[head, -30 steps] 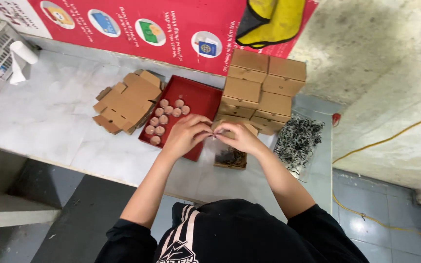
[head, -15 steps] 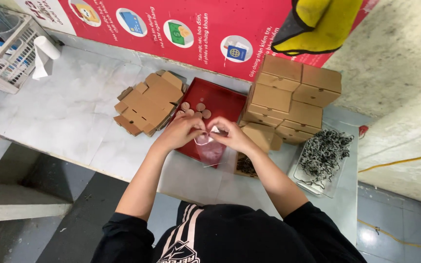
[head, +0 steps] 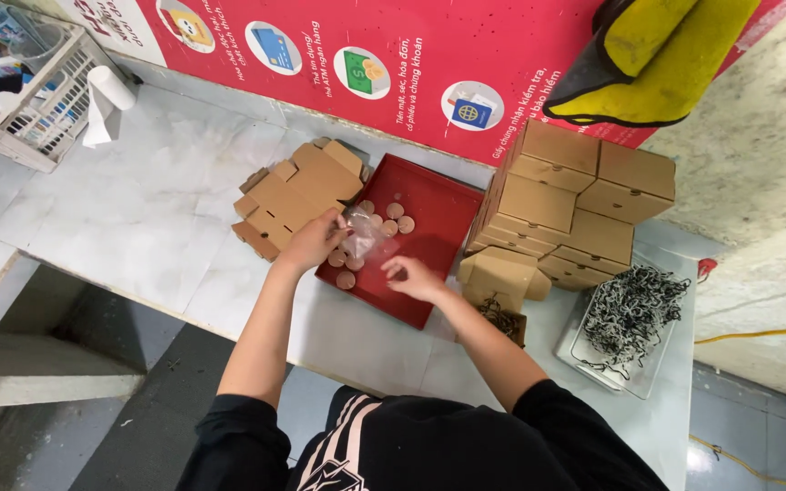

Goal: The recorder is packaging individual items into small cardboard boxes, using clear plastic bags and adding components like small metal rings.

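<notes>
A small clear plastic bag (head: pixel 361 238) is held above the near-left part of a red tray (head: pixel 443 218), pinched at its left edge by the left hand (head: pixel 314 241), whose fingers are closed on the film. The right hand (head: pixel 414 277) hovers over the near edge of the tray just right of the bag, fingers curled loosely downward; whether it grips anything cannot be told. Round tan discs (head: pixel 393 218) lie scattered on the tray floor, some beneath and beside the bag, others nearer the tray's middle. To the left of the tray, touching its edge, lies a pile of flat unfolded cardboard blanks (head: pixel 293 191). To the right of the tray stands a stack of folded cardboard boxes (head: pixel 575 205), several layers high, and in front of it a single folded box (head: pixel 500 275) rests on the table just beyond the right forearm. Further right, a clear tray (head: pixel 620 382) holds a heap of black cords (head: pixel 634 314). All of this rests on a pale marble-patterned table (head: pixel 138 209). At the far left corner sits a white wire basket (head: pixel 43 100) with a white paper roll (head: pixel 102 100) leaning against it. A red poster (head: pixel 502 45) lines the wall behind, and a yellow and black bag (head: pixel 657 55) hangs over its upper right.
</notes>
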